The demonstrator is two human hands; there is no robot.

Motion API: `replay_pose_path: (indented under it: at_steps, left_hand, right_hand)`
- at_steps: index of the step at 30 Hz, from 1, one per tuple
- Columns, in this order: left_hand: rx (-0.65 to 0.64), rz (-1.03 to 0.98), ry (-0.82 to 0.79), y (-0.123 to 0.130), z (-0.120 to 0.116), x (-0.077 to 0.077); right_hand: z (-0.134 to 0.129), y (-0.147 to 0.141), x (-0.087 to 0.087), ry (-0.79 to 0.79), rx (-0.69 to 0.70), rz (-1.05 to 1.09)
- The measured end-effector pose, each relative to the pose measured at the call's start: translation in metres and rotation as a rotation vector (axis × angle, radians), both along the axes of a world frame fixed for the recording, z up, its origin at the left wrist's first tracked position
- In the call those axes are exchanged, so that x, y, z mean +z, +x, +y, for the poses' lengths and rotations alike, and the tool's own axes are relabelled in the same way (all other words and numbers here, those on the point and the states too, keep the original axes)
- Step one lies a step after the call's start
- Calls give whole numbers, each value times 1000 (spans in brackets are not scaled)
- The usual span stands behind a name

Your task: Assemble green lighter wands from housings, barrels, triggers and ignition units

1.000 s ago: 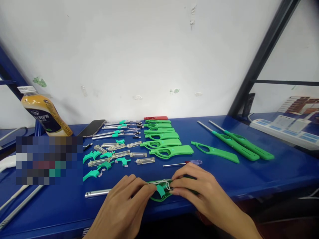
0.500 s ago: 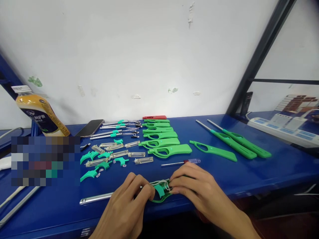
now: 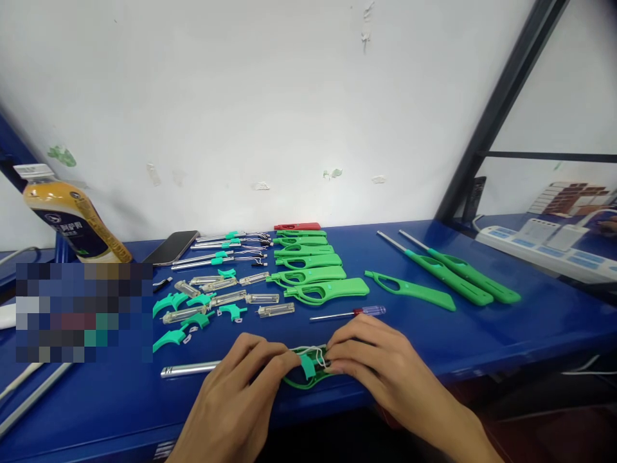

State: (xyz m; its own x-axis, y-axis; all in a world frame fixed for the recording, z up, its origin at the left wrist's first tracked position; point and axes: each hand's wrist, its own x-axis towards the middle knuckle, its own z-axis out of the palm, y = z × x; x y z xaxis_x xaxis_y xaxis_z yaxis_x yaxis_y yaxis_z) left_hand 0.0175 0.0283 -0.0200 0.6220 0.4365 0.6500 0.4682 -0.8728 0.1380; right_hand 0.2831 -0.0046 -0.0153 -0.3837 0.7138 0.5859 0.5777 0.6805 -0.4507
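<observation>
Near the front edge of the table, both hands are on a half-built green stick lighter [image 3: 299, 386]. Its silver tube [image 3: 189, 370] points left, and the inside of its open shell shows between my hands. My left hand [image 3: 241, 386] closes around the tube end, fingertips beside a teal trigger [image 3: 307, 366]. White wires [image 3: 318, 352] loop over the shell. My right hand [image 3: 378, 360] pinches the handle end, hiding much of it; whether it also holds a small part inside, I cannot tell. Just beyond lies a screwdriver [image 3: 369, 311] with a clear purple-and-red handle.
Clear fuel tanks [image 3: 276, 310], teal triggers [image 3: 169, 338] and wired tubes [image 3: 202, 262] lie at left. Several green shells [image 3: 337, 290] are lined up centrally. Finished-looking lighters [image 3: 448, 278] lie right. A bottle [image 3: 72, 218], phone [image 3: 174, 248] and power strip [image 3: 540, 251] stand around the edges.
The lighter's tube has tilted slightly upward at its left end. My left fingers have stretched along the shell toward the trigger. My right hand stays almost in place.
</observation>
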Motion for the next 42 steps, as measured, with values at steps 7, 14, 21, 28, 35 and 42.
replay_pose_path:
  at_steps: [7, 14, 21, 28, 35, 42]
  left_hand:
    - [60, -40, 23, 7, 3, 7]
    - [61, -59, 31, 10, 6, 13]
    - [68, -23, 55, 9, 8, 13]
    - [52, 1, 43, 7, 10, 9]
    - [87, 37, 27, 8, 2, 10]
    - [87, 29, 21, 9, -5, 9]
  right_hand:
    - [0, 1, 0, 9, 8, -11]
    - [1, 1, -1, 23, 1, -27]
    - [-1, -1, 1, 46, -39, -43]
    - [-2, -1, 1, 48, -55, -42]
    - [-5, -3, 3, 14, -53, -28]
    - [-7, -2, 4, 41, -34, -22]
